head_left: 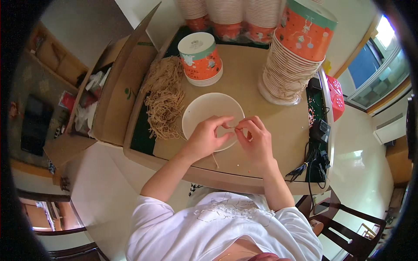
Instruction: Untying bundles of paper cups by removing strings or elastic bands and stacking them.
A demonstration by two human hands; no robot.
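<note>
Stacked paper buckets crowd the upper right, a string heap the centre left; bare board lies right of the central bowl, the table edge below. Over the bowl, the right hand pinches a thin strand; the left hand curls half-closed, grip unclear.

White short-sleeved top is worn, chest decorated with pale raised trim and thin dark outlines; bare hands seen.
</note>
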